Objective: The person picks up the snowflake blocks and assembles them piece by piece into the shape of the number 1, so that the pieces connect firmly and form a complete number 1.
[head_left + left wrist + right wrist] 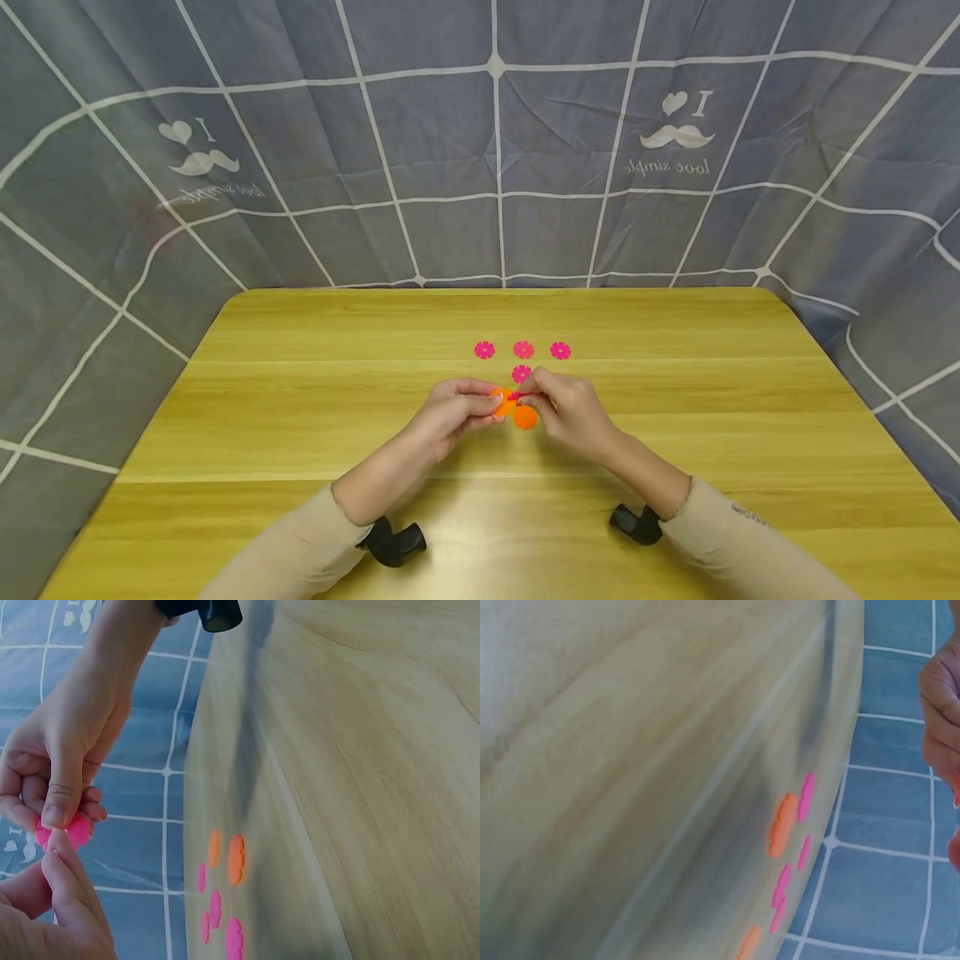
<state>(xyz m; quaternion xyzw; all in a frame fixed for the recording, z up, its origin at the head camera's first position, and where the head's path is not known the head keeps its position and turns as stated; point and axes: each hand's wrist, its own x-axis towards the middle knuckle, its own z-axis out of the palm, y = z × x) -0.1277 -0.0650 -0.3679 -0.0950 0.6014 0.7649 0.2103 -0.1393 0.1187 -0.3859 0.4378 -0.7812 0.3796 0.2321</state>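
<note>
Slippage is the likeliest fault here. Left hand [453,412] pinches an orange disc [507,407] near its rim; right hand [566,408] pinches a pink disc [79,832] between thumb and fingers. Both pieces are up off the table [712,375], edges close together in front of the person. Can't tell if the notches are engaged: fingertips cover most of the join. If the slots are out of line, pushing would probably skid one rim across the other and pop a disc out of the pinch. Small grip area makes twisting likely too; forcing it at an angle could bend a petal or leave a loose fit. A dropped piece would land among the loose ones. Spare orange disc [525,417] lies on the table just below the fingers, and near pink disc [522,374] sits just beyond them, so a lowered right hand could knock either. Row of three pink discs [523,350] is farther back, less exposed.
</note>
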